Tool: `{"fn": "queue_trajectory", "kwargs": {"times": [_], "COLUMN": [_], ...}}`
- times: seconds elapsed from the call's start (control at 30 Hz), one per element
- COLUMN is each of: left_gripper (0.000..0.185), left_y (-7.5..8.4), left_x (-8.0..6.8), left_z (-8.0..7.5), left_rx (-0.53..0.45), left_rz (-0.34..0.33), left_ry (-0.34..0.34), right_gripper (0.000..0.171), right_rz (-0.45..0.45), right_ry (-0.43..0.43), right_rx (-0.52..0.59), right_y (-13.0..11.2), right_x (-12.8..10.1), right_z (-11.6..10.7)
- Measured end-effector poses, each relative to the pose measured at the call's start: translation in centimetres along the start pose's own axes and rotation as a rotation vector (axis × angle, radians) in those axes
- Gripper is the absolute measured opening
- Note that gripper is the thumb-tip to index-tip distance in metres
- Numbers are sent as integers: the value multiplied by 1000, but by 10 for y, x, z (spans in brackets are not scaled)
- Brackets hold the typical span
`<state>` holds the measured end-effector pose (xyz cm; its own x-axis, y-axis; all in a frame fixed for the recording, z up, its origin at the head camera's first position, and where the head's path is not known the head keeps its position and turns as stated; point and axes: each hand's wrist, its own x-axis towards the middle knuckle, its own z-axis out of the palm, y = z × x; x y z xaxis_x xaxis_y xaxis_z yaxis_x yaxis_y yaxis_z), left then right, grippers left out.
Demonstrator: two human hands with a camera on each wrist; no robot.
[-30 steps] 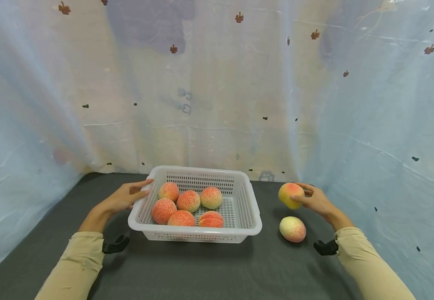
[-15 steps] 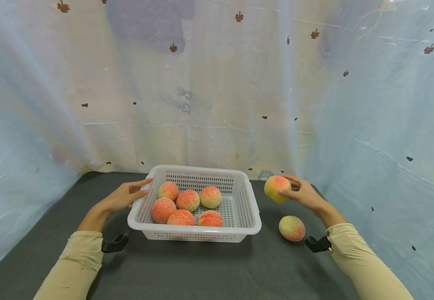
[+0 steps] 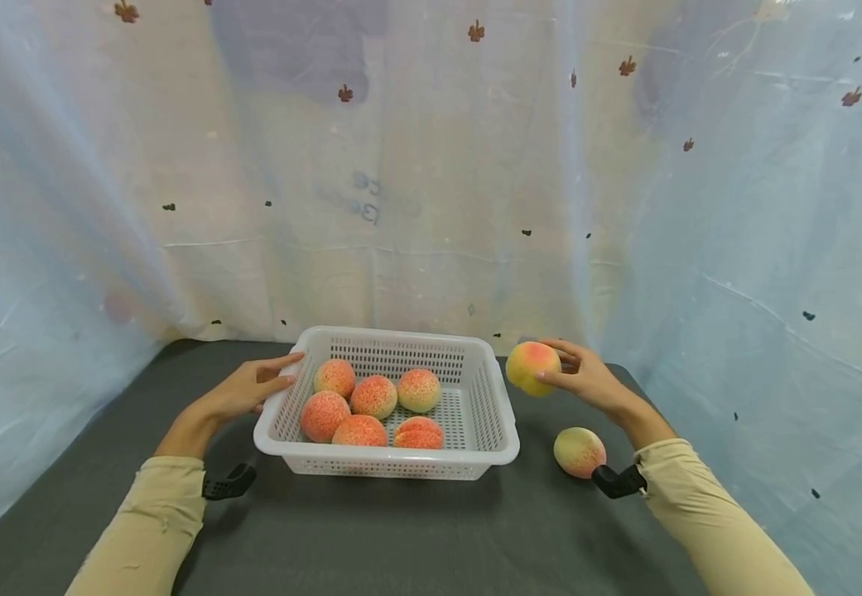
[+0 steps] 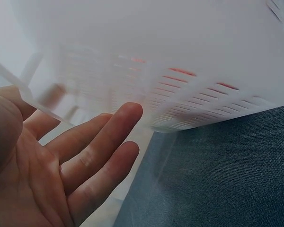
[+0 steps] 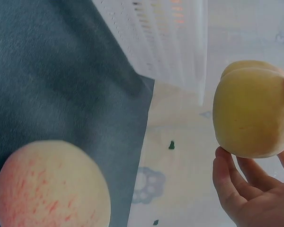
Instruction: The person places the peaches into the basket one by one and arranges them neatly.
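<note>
A white slotted plastic basket (image 3: 393, 454) stands on the dark cloth, with several red-speckled peaches (image 3: 374, 397) inside, mostly on its left and middle. My left hand (image 3: 240, 392) holds the basket's left rim; thumb and index finger lie over the edge. In the left wrist view the other fingers (image 4: 104, 146) are bent beside the outer wall. Raised above the cloth, just beyond the basket's right rim, a yellow peach with a red top (image 3: 533, 368) is in the grip of my right hand (image 3: 587, 378). Its yellow underside shows in the right wrist view.
A pale peach with a pink side (image 3: 580, 453) lies on the dark cloth (image 3: 431, 538) right of the basket, close to my right wrist strap (image 3: 617, 481). A translucent patterned curtain (image 3: 431, 165) closes off the back and sides.
My right hand has carried the yellow peach leftward and up, from above the pale peach to near the basket's right rim. The left hand and basket have stayed put.
</note>
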<state>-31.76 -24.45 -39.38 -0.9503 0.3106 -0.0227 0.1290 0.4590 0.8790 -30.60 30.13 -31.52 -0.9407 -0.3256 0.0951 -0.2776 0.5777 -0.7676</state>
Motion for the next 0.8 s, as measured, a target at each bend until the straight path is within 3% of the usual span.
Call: {"fn": "queue_trajectory", "kwargs": {"times": [0.8], "left_gripper": [67], "left_y": [0], "left_x": [0], "left_z": [0], "left_rx": [30], "left_rz": [0], "left_ry": [13], "right_gripper": [58], "right_rz": [-125], "right_ry": [-49], "right_rx": [77], "right_y": [-16], "right_x": [22], "right_z": [38]}}
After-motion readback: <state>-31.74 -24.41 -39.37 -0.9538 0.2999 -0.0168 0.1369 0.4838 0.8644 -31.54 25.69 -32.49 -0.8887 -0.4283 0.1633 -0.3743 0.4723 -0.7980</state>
